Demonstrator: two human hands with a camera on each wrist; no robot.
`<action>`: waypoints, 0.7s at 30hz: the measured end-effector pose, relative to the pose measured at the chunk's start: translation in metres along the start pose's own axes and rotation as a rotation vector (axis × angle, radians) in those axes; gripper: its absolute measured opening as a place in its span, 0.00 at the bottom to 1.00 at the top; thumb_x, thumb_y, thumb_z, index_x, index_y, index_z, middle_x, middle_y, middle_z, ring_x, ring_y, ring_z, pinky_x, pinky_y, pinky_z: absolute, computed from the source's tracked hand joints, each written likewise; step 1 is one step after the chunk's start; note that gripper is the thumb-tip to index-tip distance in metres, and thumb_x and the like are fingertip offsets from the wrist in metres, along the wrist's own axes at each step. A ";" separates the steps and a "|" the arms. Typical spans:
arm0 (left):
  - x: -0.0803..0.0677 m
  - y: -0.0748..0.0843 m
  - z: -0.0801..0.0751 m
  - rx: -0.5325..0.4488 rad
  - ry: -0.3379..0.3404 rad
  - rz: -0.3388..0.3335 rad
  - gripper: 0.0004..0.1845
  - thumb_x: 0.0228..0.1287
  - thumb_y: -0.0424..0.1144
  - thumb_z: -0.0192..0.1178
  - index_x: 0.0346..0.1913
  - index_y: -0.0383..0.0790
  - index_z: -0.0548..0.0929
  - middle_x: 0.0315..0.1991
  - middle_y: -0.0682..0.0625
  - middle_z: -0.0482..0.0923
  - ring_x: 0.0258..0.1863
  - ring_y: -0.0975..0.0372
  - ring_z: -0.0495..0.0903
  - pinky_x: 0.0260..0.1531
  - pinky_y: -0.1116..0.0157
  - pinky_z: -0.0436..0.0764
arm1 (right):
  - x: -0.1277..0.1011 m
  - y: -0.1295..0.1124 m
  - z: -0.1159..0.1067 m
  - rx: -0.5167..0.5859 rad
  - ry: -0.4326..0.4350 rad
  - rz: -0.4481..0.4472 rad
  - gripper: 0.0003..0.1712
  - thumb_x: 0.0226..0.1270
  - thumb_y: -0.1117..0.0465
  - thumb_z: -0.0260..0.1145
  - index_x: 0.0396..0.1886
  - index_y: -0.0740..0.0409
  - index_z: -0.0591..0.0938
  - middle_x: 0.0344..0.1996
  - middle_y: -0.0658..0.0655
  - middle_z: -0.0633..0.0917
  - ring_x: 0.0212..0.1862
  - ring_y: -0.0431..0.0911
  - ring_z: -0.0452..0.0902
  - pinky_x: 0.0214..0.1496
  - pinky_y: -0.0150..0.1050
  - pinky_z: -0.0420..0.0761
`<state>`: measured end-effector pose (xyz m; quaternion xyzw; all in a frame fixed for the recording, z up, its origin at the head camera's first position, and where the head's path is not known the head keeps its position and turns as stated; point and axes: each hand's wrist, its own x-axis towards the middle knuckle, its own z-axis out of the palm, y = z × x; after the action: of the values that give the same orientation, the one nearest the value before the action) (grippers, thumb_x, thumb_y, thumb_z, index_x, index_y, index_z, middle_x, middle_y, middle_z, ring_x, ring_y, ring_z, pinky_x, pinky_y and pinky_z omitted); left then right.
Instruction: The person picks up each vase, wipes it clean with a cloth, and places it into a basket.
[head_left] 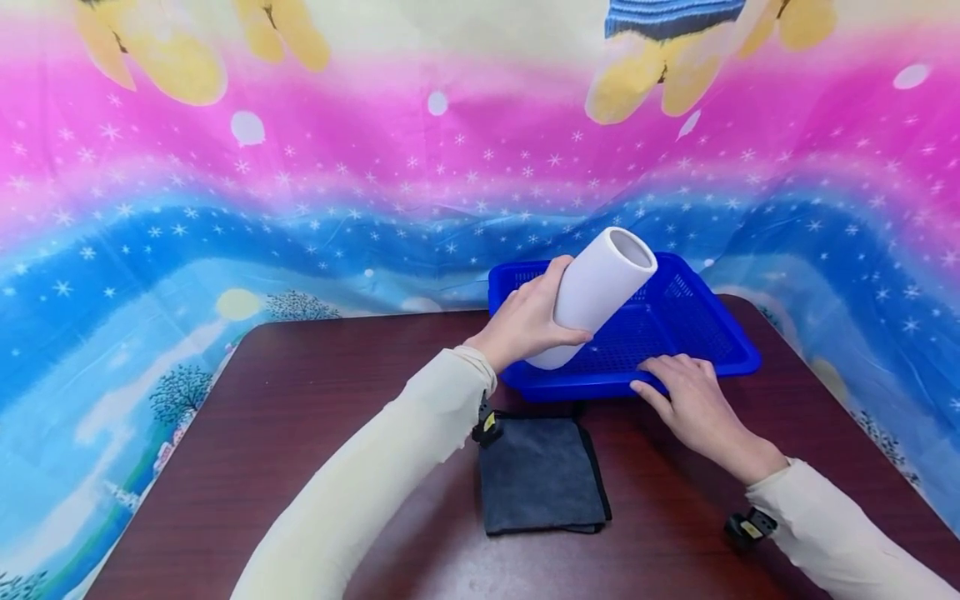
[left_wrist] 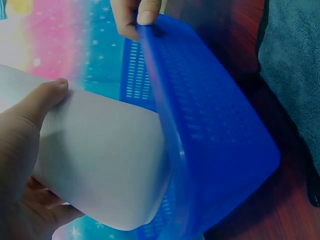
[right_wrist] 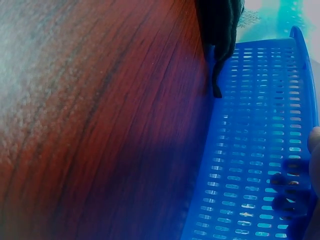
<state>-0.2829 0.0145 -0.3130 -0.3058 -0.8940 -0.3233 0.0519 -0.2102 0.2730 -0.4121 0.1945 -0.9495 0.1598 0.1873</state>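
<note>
Fabric printed in pink and blue with snowflakes [head_left: 225, 208] hung behind and spilled round a dark wooden table [head_left: 300, 433]. On the left, the left hand [head_left: 525, 321] gripped a white cylinder [head_left: 596, 292], fingers and thumb curled round its lower half; the left wrist view showed the thumb [left_wrist: 42, 100] lying along its side. The cylinder was tilted, its open end up and away from the person, its lower end over the near left part of a blue perforated basket [head_left: 697, 333], at or just inside the rim; whether it touched the basket floor could not be told. Below that hand, a folded grey cloth [head_left: 540, 475] lay flat on the table, just in front of the basket.

To the right, the right hand [head_left: 693, 400] rested on the basket's near rim, fingers fairly straight and spread over the edge, pressing more than clutching. The left wrist view showed a fingertip [left_wrist: 148, 12] on that rim.

By my reading, the step in hand was moving the cylinder at the basket while the other hand steadied it; whether it was going in or coming out could not be judged. Either way, the next move called for keeping the tilted tube clear of the low rim, and for firm pressure on the light basket so it would not slide on the smooth wood.
</note>
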 end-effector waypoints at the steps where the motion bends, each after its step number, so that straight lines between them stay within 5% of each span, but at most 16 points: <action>1: 0.001 0.000 0.002 0.010 -0.010 0.001 0.53 0.54 0.54 0.76 0.77 0.51 0.54 0.63 0.49 0.76 0.58 0.57 0.81 0.54 0.54 0.84 | 0.000 0.000 0.000 -0.002 0.000 0.000 0.12 0.73 0.55 0.65 0.47 0.58 0.83 0.44 0.60 0.88 0.50 0.59 0.77 0.53 0.60 0.65; 11: 0.007 -0.003 0.020 0.091 -0.083 -0.009 0.51 0.55 0.56 0.75 0.76 0.51 0.56 0.65 0.49 0.75 0.59 0.57 0.79 0.57 0.53 0.83 | -0.001 -0.001 0.000 -0.013 0.000 0.009 0.12 0.73 0.55 0.65 0.48 0.58 0.83 0.45 0.61 0.88 0.51 0.59 0.77 0.53 0.61 0.66; 21: 0.012 0.001 0.038 0.316 -0.134 -0.022 0.50 0.55 0.57 0.75 0.76 0.53 0.58 0.60 0.48 0.78 0.54 0.57 0.81 0.58 0.56 0.83 | 0.000 -0.001 0.000 -0.022 -0.014 0.012 0.13 0.74 0.54 0.64 0.49 0.58 0.83 0.45 0.60 0.88 0.51 0.59 0.77 0.54 0.61 0.66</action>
<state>-0.2879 0.0445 -0.3382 -0.3048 -0.9385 -0.1582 0.0362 -0.2095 0.2727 -0.4120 0.1879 -0.9536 0.1490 0.1820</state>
